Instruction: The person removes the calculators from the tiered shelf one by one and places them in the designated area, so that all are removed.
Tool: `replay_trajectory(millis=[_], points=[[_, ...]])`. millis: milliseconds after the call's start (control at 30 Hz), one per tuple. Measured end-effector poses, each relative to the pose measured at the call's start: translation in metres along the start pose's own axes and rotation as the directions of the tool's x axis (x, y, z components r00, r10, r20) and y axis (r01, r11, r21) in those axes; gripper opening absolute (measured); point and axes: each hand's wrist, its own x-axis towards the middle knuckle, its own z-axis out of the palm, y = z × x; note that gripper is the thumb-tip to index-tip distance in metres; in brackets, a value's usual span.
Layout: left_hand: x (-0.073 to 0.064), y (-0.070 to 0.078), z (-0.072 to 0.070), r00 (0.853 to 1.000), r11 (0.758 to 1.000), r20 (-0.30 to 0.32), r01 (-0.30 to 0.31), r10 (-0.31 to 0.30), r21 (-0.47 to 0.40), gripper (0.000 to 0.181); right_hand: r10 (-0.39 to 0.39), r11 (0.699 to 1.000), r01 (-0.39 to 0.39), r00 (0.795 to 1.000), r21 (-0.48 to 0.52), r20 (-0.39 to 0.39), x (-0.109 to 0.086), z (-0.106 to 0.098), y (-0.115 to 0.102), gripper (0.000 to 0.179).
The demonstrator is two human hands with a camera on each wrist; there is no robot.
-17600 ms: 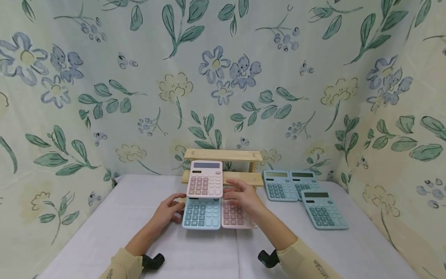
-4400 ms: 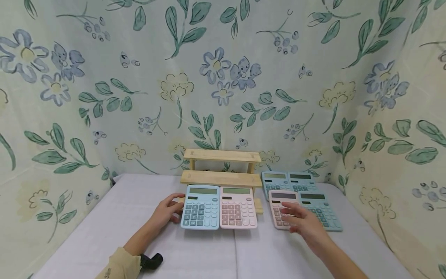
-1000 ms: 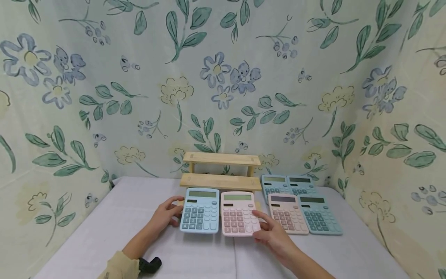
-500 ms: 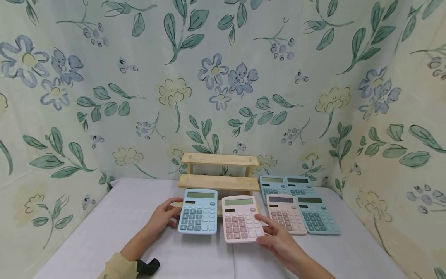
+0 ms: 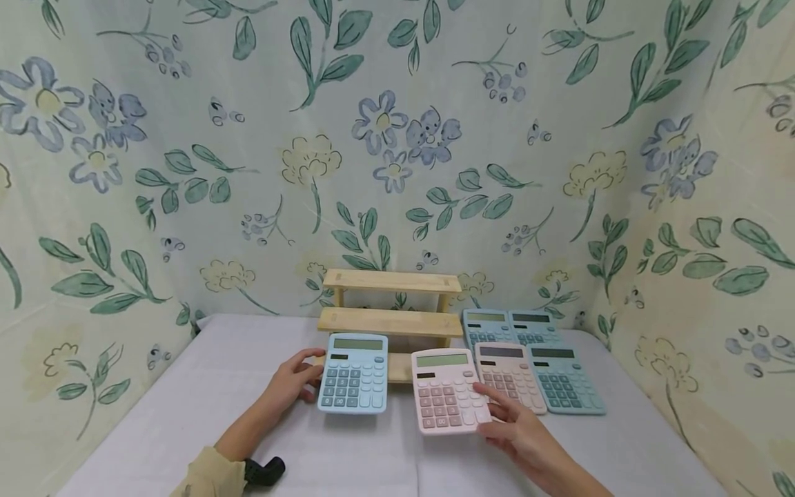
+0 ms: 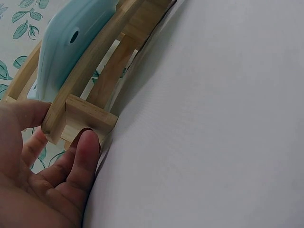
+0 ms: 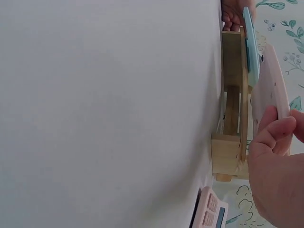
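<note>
In the head view my right hand (image 5: 518, 431) holds a pink calculator (image 5: 450, 393) by its right edge, thumb below and fingers on the keys. The right wrist view shows this pink calculator (image 7: 270, 88) lifted off the wooden rack (image 7: 232, 85), pinched between thumb and fingers. A light blue calculator (image 5: 352, 376) leans on the lowest tier of the stepped wooden rack (image 5: 391, 321), at its left. My left hand (image 5: 292, 379) is at the rack's left end; in the left wrist view its thumb and fingers grip that wooden end (image 6: 90, 114).
To the right on the white cloth (image 5: 248, 345) lie a second pink calculator (image 5: 509, 376) and several blue calculators (image 5: 568, 379), side by side in two rows. Floral fabric (image 5: 397, 138) hangs behind. The upper two boards of the rack hold nothing.
Over the last second my right hand has drawn the pink calculator off the rack, rightward and toward me. Longer ago, the other pink calculator went from the rack to the table. My left hand stays put.
</note>
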Motion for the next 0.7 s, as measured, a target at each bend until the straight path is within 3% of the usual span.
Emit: replay_trajectory(millis=[133, 533, 700], points=[[0.001, -0.001, 0.000, 1.000, 1.000, -0.001, -0.004, 0.004, -0.002, 0.041, 0.013, 1.000, -0.013, 0.999, -0.001, -0.042, -0.003, -0.008, 0.000, 0.084], [0.004, -0.002, 0.000, 1.000, 1.000, 0.009, -0.006, 0.006, -0.005, 0.041, 0.039, 0.999, -0.040, 0.998, -0.029, -0.058, -0.011, -0.038, 0.002, 0.082], [0.001, -0.002, 0.000, 1.000, 1.000, 0.005, -0.004, 0.004, -0.008, 0.041, 0.055, 0.998, -0.054, 0.998, -0.046, 0.033, -0.016, -0.062, 0.006, 0.084]])
